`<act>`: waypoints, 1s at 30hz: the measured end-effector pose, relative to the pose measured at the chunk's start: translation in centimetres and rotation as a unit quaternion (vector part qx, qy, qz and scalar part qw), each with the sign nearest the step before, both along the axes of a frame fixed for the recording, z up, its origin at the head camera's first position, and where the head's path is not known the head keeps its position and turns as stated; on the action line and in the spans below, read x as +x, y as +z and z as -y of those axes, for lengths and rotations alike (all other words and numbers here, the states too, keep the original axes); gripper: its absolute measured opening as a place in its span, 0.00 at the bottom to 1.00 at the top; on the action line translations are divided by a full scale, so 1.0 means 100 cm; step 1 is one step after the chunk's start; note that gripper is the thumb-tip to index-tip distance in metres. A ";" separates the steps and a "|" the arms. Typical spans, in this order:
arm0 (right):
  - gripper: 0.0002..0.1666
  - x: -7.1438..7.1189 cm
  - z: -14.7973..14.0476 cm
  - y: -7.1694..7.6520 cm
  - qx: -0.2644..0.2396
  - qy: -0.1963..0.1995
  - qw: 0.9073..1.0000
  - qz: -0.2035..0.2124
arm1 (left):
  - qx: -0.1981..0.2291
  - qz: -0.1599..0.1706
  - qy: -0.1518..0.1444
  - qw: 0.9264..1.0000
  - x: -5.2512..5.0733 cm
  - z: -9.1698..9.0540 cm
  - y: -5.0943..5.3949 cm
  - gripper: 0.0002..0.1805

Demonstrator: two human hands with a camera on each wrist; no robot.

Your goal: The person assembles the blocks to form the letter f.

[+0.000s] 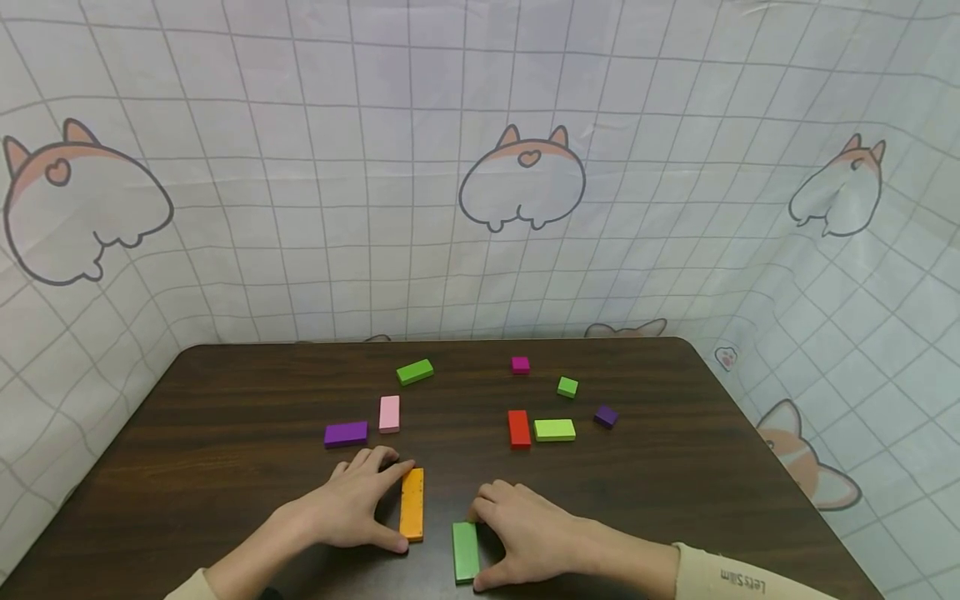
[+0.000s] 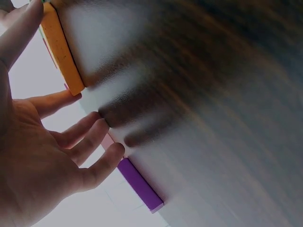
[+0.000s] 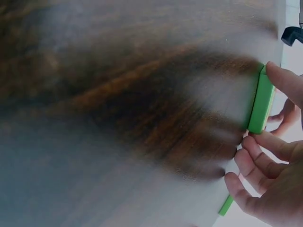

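An orange block (image 1: 412, 505) lies lengthwise away from the person on the dark table. The left hand (image 1: 352, 502) pinches it by its two ends, thumb at the near end and index finger at the far end; the left wrist view shows the same hold on the orange block (image 2: 61, 49). To its right lies a green block (image 1: 465, 553), which the right hand (image 1: 534, 535) grips by its ends between thumb and index finger. In the right wrist view the green block (image 3: 260, 104) rests on the table, the other fingers of the right hand (image 3: 279, 175) spread beside it.
Beyond the left hand lie a purple block (image 1: 346, 434), a pink block (image 1: 389, 414) and a green one (image 1: 415, 372). Beyond the right hand are a red block (image 1: 519, 429), a lime block (image 1: 554, 430) and small magenta (image 1: 520, 365), green (image 1: 567, 387) and dark purple (image 1: 606, 417) ones.
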State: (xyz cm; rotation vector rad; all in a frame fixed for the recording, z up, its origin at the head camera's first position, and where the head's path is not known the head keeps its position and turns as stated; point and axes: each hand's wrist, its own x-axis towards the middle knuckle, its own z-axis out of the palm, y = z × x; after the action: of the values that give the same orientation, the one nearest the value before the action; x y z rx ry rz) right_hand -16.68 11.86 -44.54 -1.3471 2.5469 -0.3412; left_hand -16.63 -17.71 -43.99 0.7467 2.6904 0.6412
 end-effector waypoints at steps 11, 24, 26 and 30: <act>0.37 0.002 -0.004 0.001 -0.013 0.008 1.000 -0.002 | 0.001 -0.004 -0.007 1.000 -0.001 0.000 0.000 0.54; 0.22 0.009 -0.013 0.004 -0.079 -0.001 0.995 0.054 | 0.002 -0.004 -0.011 1.000 -0.002 -0.001 0.003 0.53; 0.20 0.010 -0.013 0.004 -0.080 -0.004 0.995 0.056 | 0.003 -0.003 -0.012 1.000 -0.002 -0.002 0.004 0.53; 0.17 0.010 -0.013 0.003 -0.079 -0.005 0.996 0.050 | 0.004 -0.004 -0.012 1.000 -0.002 -0.003 0.005 0.53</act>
State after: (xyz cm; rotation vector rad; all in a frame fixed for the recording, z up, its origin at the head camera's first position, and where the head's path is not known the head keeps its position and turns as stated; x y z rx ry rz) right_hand -15.65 13.20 -44.20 -1.3352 2.4886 -0.6068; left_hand -16.87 -17.44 -43.53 0.7830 2.6832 0.6443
